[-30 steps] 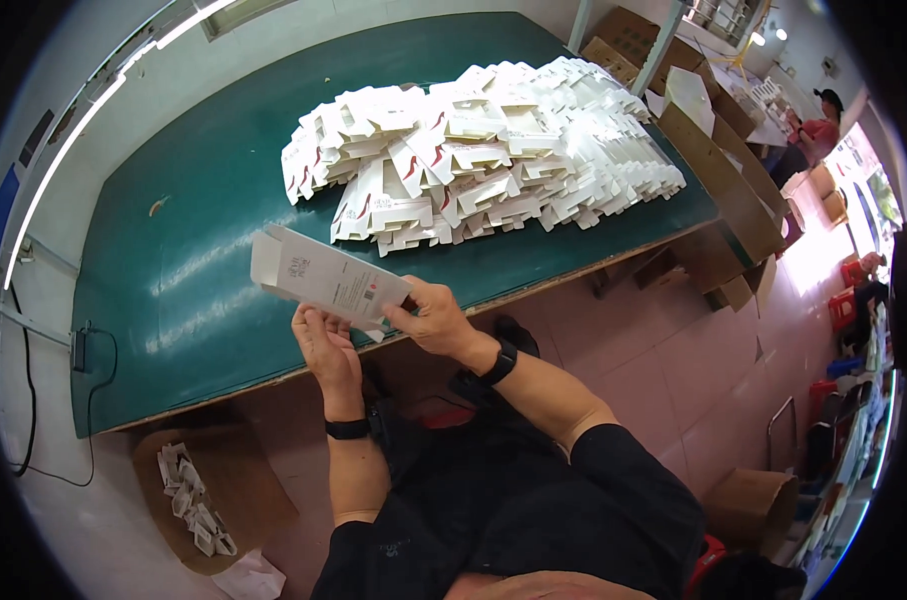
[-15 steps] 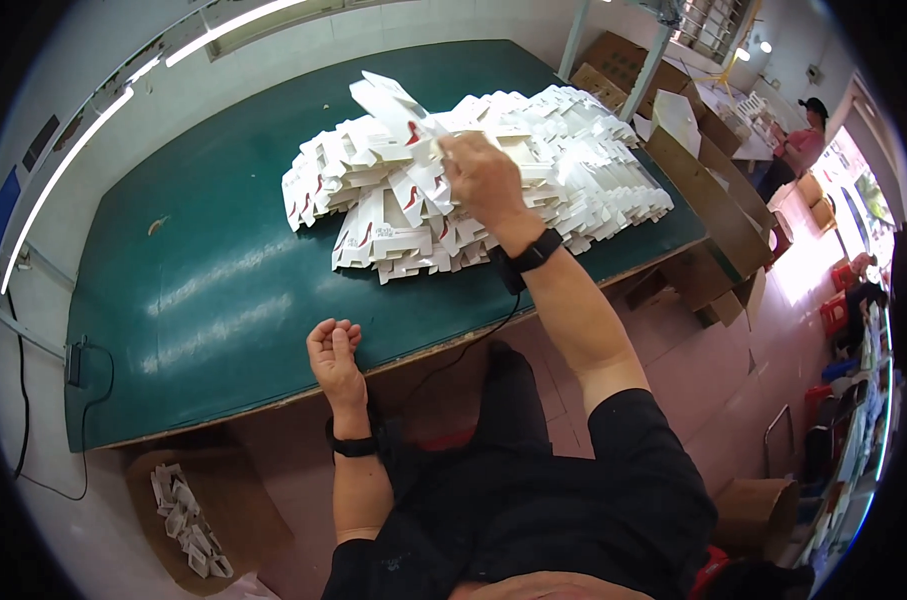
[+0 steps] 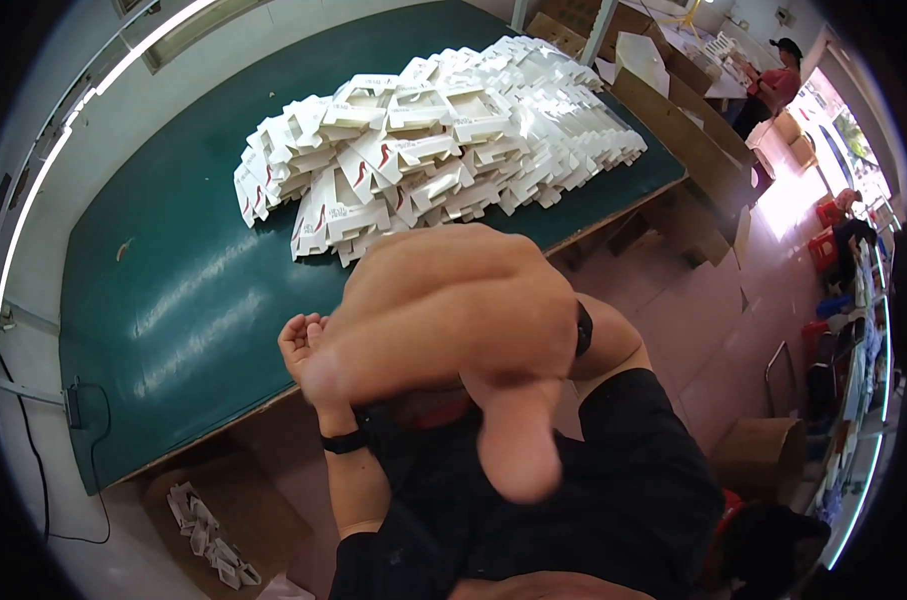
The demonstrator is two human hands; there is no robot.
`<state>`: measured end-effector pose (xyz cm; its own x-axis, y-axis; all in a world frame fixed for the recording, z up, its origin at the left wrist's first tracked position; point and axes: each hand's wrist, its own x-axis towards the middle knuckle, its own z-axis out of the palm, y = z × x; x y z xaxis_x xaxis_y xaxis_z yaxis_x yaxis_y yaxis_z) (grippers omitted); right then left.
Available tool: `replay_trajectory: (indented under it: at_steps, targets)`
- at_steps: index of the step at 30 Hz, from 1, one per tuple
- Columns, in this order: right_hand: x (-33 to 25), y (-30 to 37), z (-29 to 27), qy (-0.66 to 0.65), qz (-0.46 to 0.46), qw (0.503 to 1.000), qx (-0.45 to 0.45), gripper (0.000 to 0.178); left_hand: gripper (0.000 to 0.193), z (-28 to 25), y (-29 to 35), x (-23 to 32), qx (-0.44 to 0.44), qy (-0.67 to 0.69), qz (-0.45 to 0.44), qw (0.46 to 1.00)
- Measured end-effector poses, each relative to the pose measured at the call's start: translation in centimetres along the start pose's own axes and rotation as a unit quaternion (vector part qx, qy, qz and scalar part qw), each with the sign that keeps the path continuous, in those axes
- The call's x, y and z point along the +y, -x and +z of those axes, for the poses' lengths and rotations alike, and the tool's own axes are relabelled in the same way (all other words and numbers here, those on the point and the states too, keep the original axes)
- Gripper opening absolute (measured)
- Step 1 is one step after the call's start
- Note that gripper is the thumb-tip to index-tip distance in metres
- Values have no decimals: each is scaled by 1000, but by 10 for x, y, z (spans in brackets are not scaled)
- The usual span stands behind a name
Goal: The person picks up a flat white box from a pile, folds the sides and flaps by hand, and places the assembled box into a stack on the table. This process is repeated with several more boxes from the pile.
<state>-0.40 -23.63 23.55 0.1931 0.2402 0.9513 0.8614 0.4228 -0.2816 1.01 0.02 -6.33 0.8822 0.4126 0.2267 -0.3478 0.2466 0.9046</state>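
Many white cartons (image 3: 453,130) lay heaped toward the far right of the green table (image 3: 173,270). The person's left hand (image 3: 301,340) curled loosely around nothing near the table's near edge; the right hand (image 3: 463,300), large and blurred in front, had a grip that could not be told.

White cartons (image 3: 403,150), heaped, upper centre, on green worktop (image 3: 163,290); right hand (image 3: 453,310), looming large, frame centre; left hand (image 3: 301,340), curled, partly hidden, left of centre.
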Motion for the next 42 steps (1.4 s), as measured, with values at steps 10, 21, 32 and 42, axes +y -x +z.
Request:
replay_trajectory:
  at_steps: [10,21,32,42]
  targets:
    - [-15,10,28,-32,-80,993,81,54,28,3,6,6,13,-49,7,999]
    - [53,157,-165,336,318,815,349,20,24,24,14,29,-18,-54,35,998]
    - [64,279,-285,425,426,651,463,24,24,22,18,22,-23,-65,56,996]
    - [74,285,-310,551,381,644,368,21,28,31,19,21,-41,-61,41,996]
